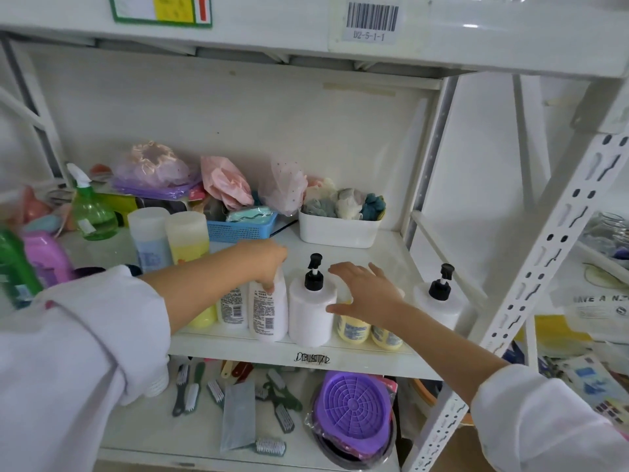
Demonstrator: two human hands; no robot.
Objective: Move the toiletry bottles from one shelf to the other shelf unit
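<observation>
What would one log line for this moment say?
left hand: gripping white bottle top | right hand: open, over yellow bottles | pump bottle: upright between hands | shelf: front row

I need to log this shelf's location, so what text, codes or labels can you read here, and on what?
"D2-5-1-1": on the barcode sticker on the upper shelf beam.
"AVE A N": partial print on the bag at the right edge.
Green-framed label with red arrow: text blurred.
Black marking on the shelf's front edge: unreadable.
Bottle labels: too small to read.
</observation>
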